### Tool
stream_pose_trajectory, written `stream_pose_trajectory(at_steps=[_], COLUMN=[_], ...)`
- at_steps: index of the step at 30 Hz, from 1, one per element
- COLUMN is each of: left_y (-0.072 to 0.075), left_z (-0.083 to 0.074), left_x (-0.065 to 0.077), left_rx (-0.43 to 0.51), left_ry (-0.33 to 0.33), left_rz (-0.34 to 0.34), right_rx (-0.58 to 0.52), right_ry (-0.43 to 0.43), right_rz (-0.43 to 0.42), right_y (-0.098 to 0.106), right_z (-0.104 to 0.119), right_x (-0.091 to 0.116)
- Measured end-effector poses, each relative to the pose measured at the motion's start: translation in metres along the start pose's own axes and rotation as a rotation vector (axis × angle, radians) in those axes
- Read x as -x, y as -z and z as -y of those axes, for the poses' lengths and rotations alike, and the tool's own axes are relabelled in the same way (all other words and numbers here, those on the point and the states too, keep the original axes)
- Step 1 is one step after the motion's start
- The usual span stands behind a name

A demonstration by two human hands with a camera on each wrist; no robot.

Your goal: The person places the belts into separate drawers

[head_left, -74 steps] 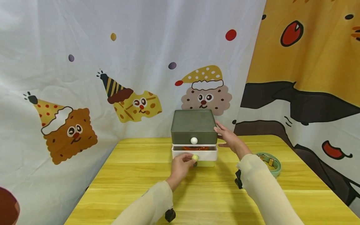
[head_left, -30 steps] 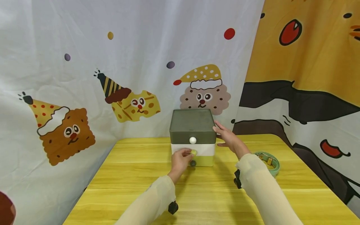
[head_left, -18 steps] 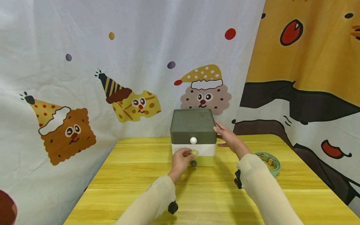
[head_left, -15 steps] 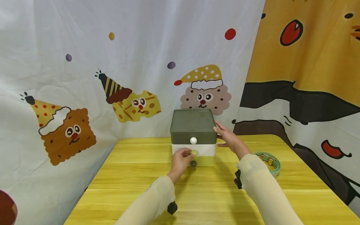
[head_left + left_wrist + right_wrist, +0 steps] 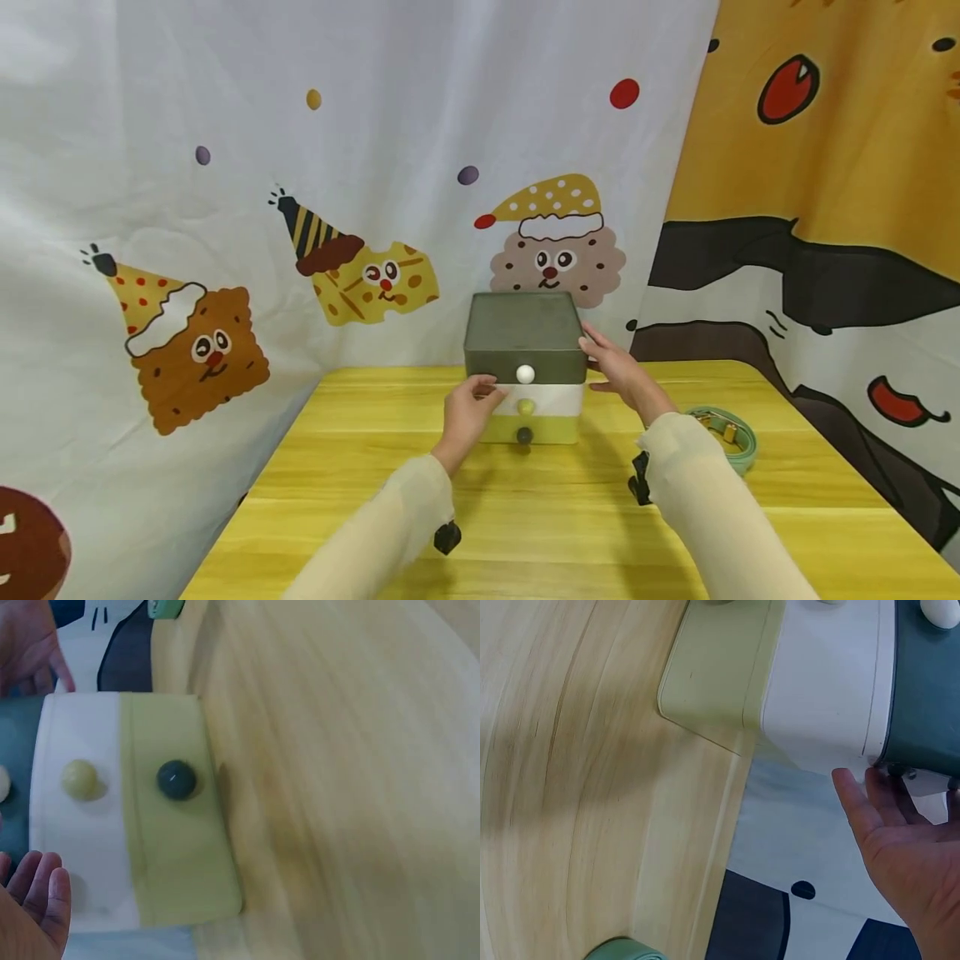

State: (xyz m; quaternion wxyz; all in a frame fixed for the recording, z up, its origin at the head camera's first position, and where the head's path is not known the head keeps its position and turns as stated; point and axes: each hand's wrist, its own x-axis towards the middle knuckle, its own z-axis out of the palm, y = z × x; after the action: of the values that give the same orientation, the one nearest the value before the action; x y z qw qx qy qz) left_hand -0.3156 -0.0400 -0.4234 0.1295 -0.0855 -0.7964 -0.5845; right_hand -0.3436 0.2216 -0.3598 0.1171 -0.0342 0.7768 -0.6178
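Note:
A small three-tier drawer box [image 5: 525, 329] stands at the back of the table, its drawers all pushed in. The dark green top drawer bears a white knob [image 5: 525, 374]. On the white middle drawer [image 5: 82, 847] is a pale yellow-green knob [image 5: 79, 780], and the yellow-green bottom drawer [image 5: 172, 855] carries a dark knob [image 5: 177, 780]. My left hand [image 5: 468, 414] hovers just left of the knobs, fingers loosely bent and holding nothing. With spread fingers, my right hand [image 5: 624, 377] touches the right side of the box near the top drawer.
A coiled green belt [image 5: 738, 437] with a gold buckle lies on the wooden table [image 5: 360, 467] to the right, beside my right sleeve. A printed cloth [image 5: 390, 100] hangs right behind the box.
The middle drawer, part open with something orange inside earlier, was pushed in. My left hand has since let go of its knob and moved left and slightly up. My right hand stays put.

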Motion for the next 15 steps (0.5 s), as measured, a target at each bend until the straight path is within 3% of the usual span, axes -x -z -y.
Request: stream_pose_trajectory(at_steps=[8,15], left_y=[0.022,0.041], left_z=[-0.019,-0.034], left_x=[-0.009,-0.022], left_rx=[0.006,0.008], left_ry=[0.014,-0.008], left_rz=[0.01,-0.035], right_rx=[0.049,0.08], right_ry=[0.002,0.021], right_rz=[-0.064,-0.118], right_y=[0.007,0.01], right_z=[0.002,0.004], right_x=[0.009,0.021])
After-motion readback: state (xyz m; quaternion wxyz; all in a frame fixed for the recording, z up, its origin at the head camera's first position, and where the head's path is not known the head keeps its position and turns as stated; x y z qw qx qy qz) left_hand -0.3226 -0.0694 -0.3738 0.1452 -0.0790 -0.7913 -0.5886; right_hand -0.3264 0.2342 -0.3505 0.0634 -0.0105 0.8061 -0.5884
